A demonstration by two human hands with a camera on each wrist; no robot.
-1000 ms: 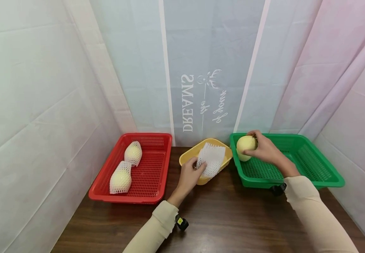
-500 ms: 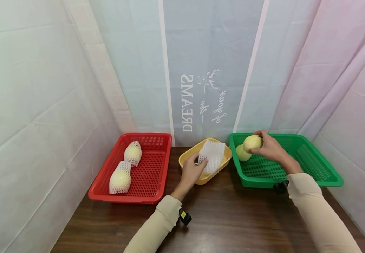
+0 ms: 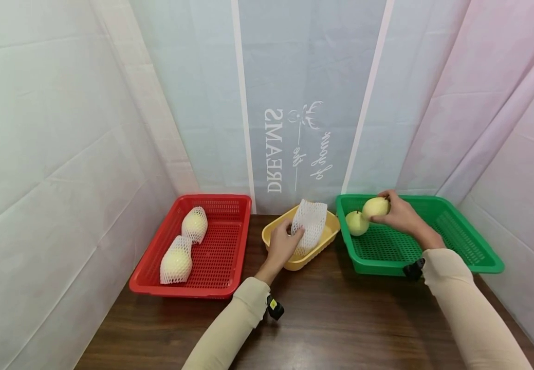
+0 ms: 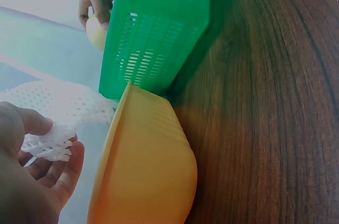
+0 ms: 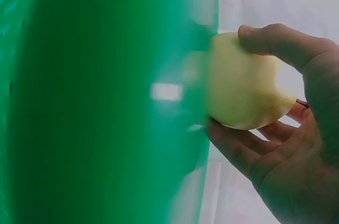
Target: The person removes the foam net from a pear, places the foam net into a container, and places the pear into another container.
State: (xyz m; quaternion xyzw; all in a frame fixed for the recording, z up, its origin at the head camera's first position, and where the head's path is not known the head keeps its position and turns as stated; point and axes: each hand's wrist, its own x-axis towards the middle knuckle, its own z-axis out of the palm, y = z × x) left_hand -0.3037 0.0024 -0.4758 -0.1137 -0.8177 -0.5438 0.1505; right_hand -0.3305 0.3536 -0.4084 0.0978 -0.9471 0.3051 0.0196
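My left hand pinches a white foam net sleeve near its lower end, over the yellow basket. The left wrist view shows the thumb on top of the net and the fingers beneath. On the right, my right hand grips a pale yellow pear above the left part of the green basket. In the right wrist view the thumb lies on one side of the pear and the fingers on the other. A second pear sits in the green basket's left end.
A red basket stands on the left with two net-wrapped pears, one at the back and one in front. All three baskets rest on a dark wooden table. A printed curtain hangs close behind them.
My right hand has lifted its pear and moved right, uncovering the second pear in the green basket. My left hand has shifted slightly right, and the foam net stands more upright.
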